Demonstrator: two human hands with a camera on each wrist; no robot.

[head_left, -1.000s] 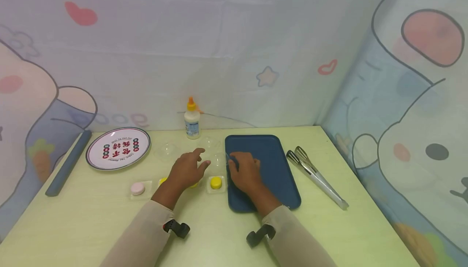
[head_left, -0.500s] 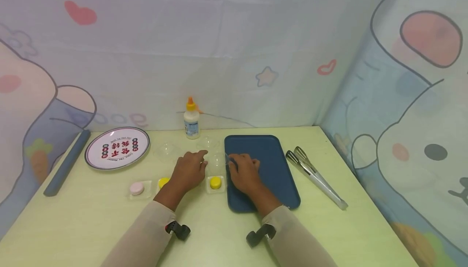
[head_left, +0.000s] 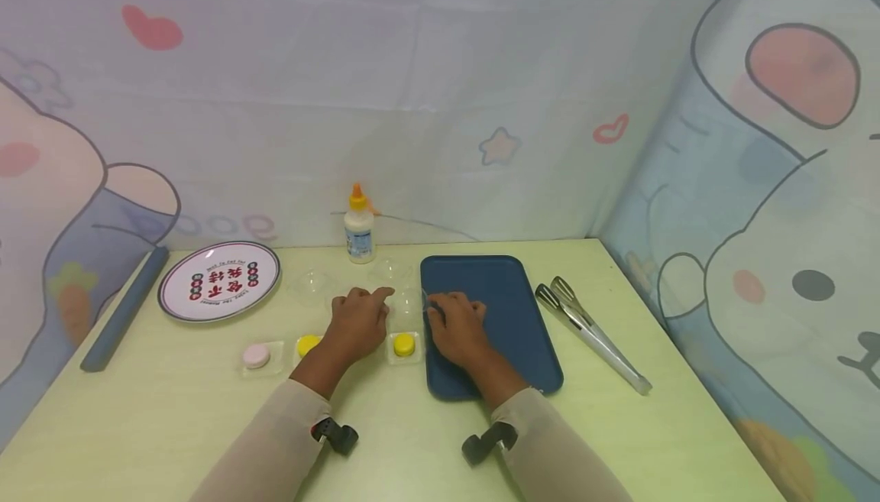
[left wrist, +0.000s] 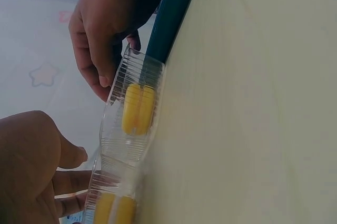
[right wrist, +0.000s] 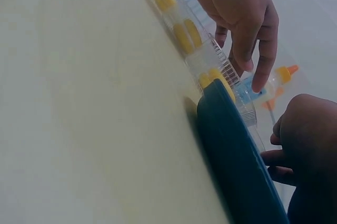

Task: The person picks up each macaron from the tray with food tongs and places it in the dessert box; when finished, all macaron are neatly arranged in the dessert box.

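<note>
A yellow macaron (head_left: pixel 404 344) sits in the base of a clear plastic box (left wrist: pixel 139 95) at the left edge of the blue tray (head_left: pixel 512 319). The box's clear lid (head_left: pixel 409 302) lies folded back behind it. My right hand (head_left: pixel 459 326) hovers over the tray's left side, its thumb and forefinger pinching the lid's right edge. My left hand (head_left: pixel 356 326) is left of the lid, forefinger extended toward it, holding nothing. Partly hidden behind my left wrist is another yellow macaron (head_left: pixel 308 345). A pink macaron (head_left: pixel 257 355) lies in a clear box farther left.
Tongs (head_left: pixel 594 338) lie right of the tray. A glue bottle (head_left: pixel 360 227) stands at the back beside more clear lids (head_left: pixel 312 282). On the left are a printed plate (head_left: pixel 220 280) and a grey-blue bar (head_left: pixel 126 309). A cloth backdrop (head_left: pixel 440 143) closes off the far side.
My left hand has turned slightly and drawn its thumb closer to its forefinger. The right hand stays at the lid's edge. The head view has shifted a little.
</note>
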